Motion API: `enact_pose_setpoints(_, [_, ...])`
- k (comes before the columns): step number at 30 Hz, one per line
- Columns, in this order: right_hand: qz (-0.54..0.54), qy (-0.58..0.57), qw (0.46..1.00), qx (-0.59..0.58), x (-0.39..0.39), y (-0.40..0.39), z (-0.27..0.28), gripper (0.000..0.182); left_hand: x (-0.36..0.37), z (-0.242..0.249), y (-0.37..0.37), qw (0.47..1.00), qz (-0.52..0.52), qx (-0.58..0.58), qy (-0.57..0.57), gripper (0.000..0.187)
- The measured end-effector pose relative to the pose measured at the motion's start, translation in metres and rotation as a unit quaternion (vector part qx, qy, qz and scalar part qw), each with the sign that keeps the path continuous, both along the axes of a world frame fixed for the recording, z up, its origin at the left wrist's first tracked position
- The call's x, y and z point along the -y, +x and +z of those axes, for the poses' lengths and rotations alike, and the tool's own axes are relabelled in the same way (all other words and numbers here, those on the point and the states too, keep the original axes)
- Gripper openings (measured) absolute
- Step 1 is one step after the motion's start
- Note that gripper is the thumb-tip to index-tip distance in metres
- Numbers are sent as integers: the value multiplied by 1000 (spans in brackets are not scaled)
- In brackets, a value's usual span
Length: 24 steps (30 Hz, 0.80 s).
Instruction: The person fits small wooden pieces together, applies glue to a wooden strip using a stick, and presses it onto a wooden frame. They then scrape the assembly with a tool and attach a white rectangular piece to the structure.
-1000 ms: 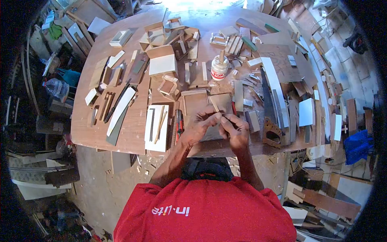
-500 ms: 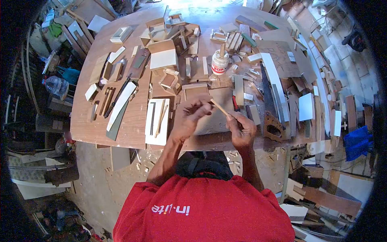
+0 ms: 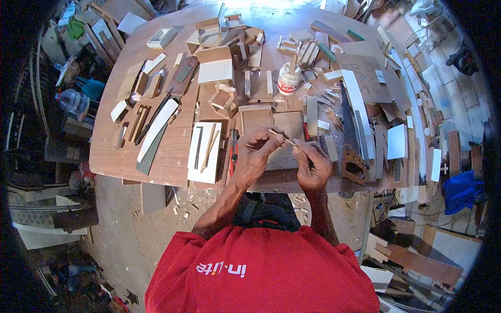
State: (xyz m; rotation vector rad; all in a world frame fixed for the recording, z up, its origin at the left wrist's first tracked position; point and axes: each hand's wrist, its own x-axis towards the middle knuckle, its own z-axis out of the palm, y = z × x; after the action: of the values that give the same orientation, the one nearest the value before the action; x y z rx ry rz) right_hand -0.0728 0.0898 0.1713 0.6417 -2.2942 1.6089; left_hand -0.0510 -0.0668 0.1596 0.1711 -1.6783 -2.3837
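Observation:
My left hand (image 3: 257,154) and my right hand (image 3: 314,166) both pinch a thin wooden stick (image 3: 283,137), held slanting above the front of the workbench. The left fingertips are near its upper left end; the right thumb and fingers close on its lower right end. Beneath the hands lies a flat brown board (image 3: 284,160). Just beyond them is a shallow wooden tray (image 3: 255,108). Beside my left wrist rests a red-and-black tool (image 3: 233,151), partly hidden. A white board (image 3: 203,175) to the left carries two thin sticks (image 3: 210,148) and a dark L-shaped piece (image 3: 198,146).
A white jar (image 3: 288,83) with a wooden stick in it stands beyond the hands. A handsaw (image 3: 354,164) lies at right. Small wooden boxes (image 3: 215,70) crowd the back, and strips (image 3: 156,128) lie left. Scraps litter the floor (image 3: 182,214).
My left hand has moved right and closed its fingers on the stick, where it was more open before. My right hand keeps its pinch. The view has shifted slightly.

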Motion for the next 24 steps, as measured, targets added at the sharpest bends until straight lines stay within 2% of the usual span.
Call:
enact_pose_setpoints(5, [35, 18, 997, 65, -5, -7, -17, 11, 1, -2, -2, 999, 17, 41, 15, 14])
enact_pose_setpoints(10, [47, 62, 986, 149, 0, -17, -39, 15, 10, -38, -8, 996, 42, 70, -34, 17])
enact_pose_setpoints(12, [53, 119, 988, 79, 4, -24, -44, 17, 12, -43, -9, 992, 49, 98, -65, 17])
enact_pose_setpoints(13, [56, 120, 988, 81, 5, -29, -48, 17, 12, -45, -10, 989, 59, 116, -72, 15])
enact_pose_setpoints(15, [55, 163, 984, -35, 6, -38, -58, 16, 13, -53, -12, 985, 74, 135, -78, 13])
enact_pose_setpoints(20, [90, 169, 981, 13, 9, -57, -77, 17, 16, -79, -25, 978, 108, 175, 29, 20])
enact_pose_setpoints(22, [104, 149, 983, 37, 11, -66, -84, 16, 20, -80, -28, 979, 99, 175, 22, 20])
enact_pose_setpoints(24, [112, 161, 981, 14, 11, -74, -88, 15, 21, -82, -31, 980, 90, 176, 15, 20])
